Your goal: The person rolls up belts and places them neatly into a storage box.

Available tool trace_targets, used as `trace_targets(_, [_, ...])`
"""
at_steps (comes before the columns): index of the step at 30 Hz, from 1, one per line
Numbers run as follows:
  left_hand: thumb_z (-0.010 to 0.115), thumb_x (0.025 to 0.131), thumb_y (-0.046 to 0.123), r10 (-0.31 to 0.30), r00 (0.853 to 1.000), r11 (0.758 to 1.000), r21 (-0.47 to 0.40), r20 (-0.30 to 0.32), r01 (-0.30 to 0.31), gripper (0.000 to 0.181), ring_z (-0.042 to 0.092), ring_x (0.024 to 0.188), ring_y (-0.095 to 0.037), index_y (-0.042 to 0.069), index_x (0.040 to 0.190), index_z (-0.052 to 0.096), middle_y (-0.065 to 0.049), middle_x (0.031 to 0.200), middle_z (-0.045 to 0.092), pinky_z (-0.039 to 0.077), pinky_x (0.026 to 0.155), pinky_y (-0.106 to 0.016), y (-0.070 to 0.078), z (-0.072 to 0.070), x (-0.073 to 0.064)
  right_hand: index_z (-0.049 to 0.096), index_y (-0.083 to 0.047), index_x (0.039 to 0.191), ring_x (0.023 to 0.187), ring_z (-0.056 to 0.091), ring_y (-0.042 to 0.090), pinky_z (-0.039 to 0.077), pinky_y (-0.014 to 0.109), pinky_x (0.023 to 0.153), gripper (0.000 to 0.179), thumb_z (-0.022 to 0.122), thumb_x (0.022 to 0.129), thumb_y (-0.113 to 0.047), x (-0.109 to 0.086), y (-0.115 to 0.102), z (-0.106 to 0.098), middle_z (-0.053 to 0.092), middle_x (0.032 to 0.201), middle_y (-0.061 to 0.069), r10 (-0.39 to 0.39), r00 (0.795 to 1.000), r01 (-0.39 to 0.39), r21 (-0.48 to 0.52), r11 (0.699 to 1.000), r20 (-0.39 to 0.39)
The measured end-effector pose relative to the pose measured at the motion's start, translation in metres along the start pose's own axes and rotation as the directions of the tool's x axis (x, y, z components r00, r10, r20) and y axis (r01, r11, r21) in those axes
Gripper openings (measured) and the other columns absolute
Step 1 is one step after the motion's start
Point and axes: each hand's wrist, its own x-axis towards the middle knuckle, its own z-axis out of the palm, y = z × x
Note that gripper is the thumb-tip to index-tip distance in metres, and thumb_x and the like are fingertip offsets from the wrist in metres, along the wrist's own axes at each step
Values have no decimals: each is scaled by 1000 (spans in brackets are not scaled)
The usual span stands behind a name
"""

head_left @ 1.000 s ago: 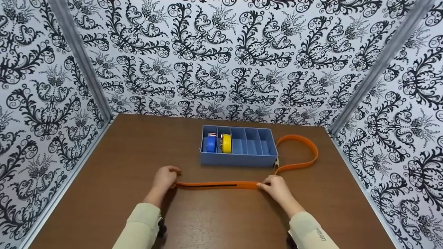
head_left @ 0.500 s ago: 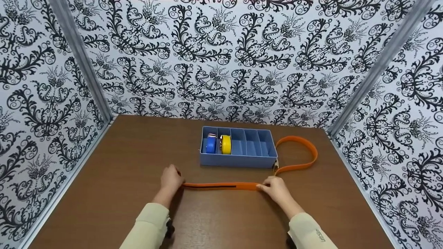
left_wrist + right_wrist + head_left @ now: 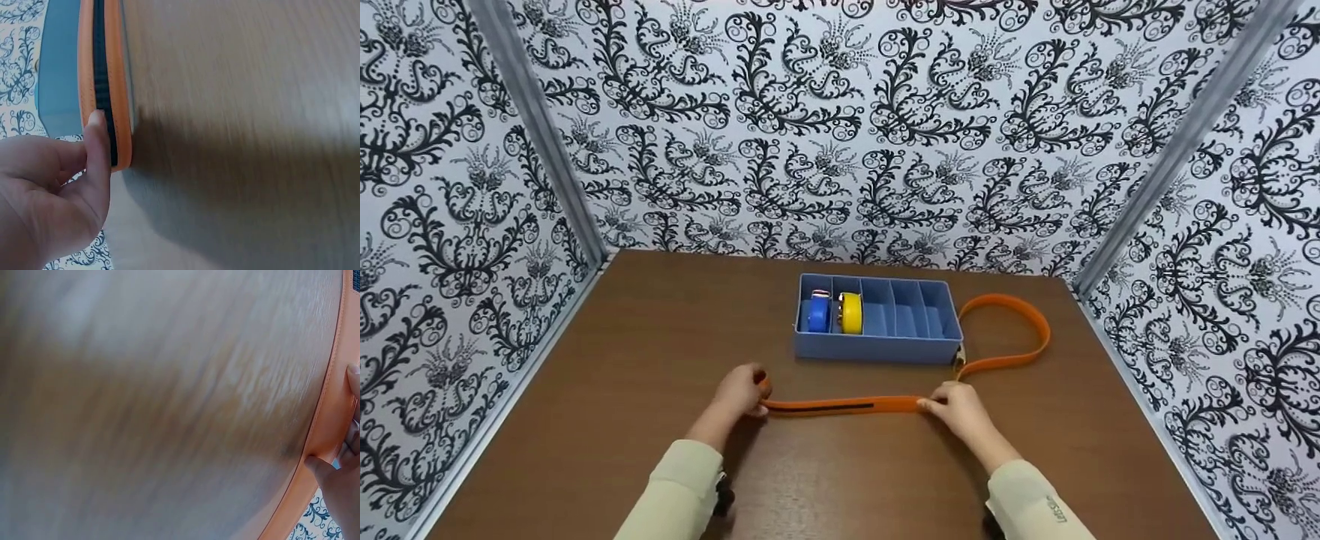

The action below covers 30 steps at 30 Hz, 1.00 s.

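Note:
An orange belt (image 3: 840,406) with a black strip along its inner face stretches between my two hands, low over the brown table. My left hand (image 3: 737,391) grips its left end, where a bit of orange curls up at the fingers. In the left wrist view the thumb lies along the strip of the belt (image 3: 117,84). My right hand (image 3: 962,409) pinches the strap farther along; the right wrist view has the thumb (image 3: 319,467) on its edge. Beyond that hand the belt loops back, with a metal piece (image 3: 960,355) by the tray's corner.
A blue divided tray (image 3: 877,349) stands behind the strap. A rolled blue belt (image 3: 818,313) sits in its leftmost compartment, a rolled yellow belt (image 3: 852,313) in the one beside it. Patterned walls (image 3: 840,135) enclose the table's back and sides.
My left hand has shifted to the right, shortening the stretch of belt between the hands, and the belt's end now curls up at its fingers. My right hand stays put.

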Motion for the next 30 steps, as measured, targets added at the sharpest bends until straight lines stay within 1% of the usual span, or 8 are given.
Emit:
trace_targets(4, [58, 84, -15, -2, 999, 996, -84, 32, 5, 44, 60, 75, -24, -4, 127, 59, -25, 126, 56, 54, 50, -31, 2, 2, -1, 73, -10, 68, 65, 55, 16, 48, 32, 63, 18, 79, 81, -21, -1, 1, 1, 57, 68, -7, -24, 1000, 24, -5, 1000, -18])
trace_targets(8, [53, 83, -15, -7, 998, 995, -101, 58, 13, 38, 60, 63, -23, -2, 116, 65, -21, 112, 61, 56, 52, -35, 9, 4, -2, 73, -10, 68, 65, 55, 16, 48, 33, 63, 17, 79, 81, -19, -2, 1, 0, 57, 67, -6, -25, 999, 25, -6, 1000, -29])
trace_targets(13, [58, 82, -6, -7, 998, 998, -65, 68, 11, 21, 58, 64, -21, 0, 99, 69, -10, 88, 61, 55, 53, -35, 16, 7, -4, 73, -11, 69, 66, 54, 15, 48, 33, 63, 16, 78, 82, -18, -3, 0, -1, 56, 68, -7, -1, 1000, 1, -3, 1000, -14])
trace_targets(19, [64, 87, 12, -18, 999, 999, -50, 32, 19, 16, 60, 60, -21, 1, 94, 72, -9, 81, 68, 53, 52, -33, 24, 11, -7, 74, -11, 70, 65, 52, 14, 47, 33, 62, 15, 78, 82, -19, -2, 0, -2, 55, 68, -7, 17, 1000, -16, 8, 1000, -9])
trace_targets(22, [68, 90, 15, 28, 1000, 998, 51, -12, -27, 15, 60, 59, -17, 4, 85, 76, -6, 77, 71, 52, 56, -32, 26, 16, -8, 73, -11, 70, 66, 52, 14, 47, 33, 63, 15, 78, 82, -19, -2, 1, -2, 55, 68, -6, 20, 1000, -19, 9, 1000, -10])
trace_targets(25, [71, 88, 16, 79, 995, 977, 202, -61, -65, 15, 60, 63, -15, 8, 77, 76, 0, 72, 69, 51, 62, -35, 28, 20, -8, 73, -10, 70, 66, 52, 14, 47, 33, 63, 15, 79, 81, -18, -1, 0, -1, 55, 67, -6, 14, 1000, -14, 8, 1000, -10])
trace_targets(27, [74, 86, 17, 86, 992, 960, 273, -91, -58, 14, 60, 66, -16, 9, 74, 74, 2, 70, 67, 51, 66, -37, 28, 22, -7, 73, -10, 70, 65, 52, 14, 47, 33, 63, 15, 79, 81, -18, -2, 0, -1, 55, 68, -6, 6, 1000, -6, 6, 1000, -10])
trace_targets(30, [78, 82, 18, 60, 992, 958, 286, -114, -25, 15, 63, 67, -19, 8, 72, 72, 0, 69, 66, 52, 68, -40, 29, 23, -6, 73, -11, 69, 65, 52, 14, 46, 32, 63, 15, 79, 81, -19, -1, -1, 0, 54, 67, -7, 2, 1000, -2, 7, 1000, -12])
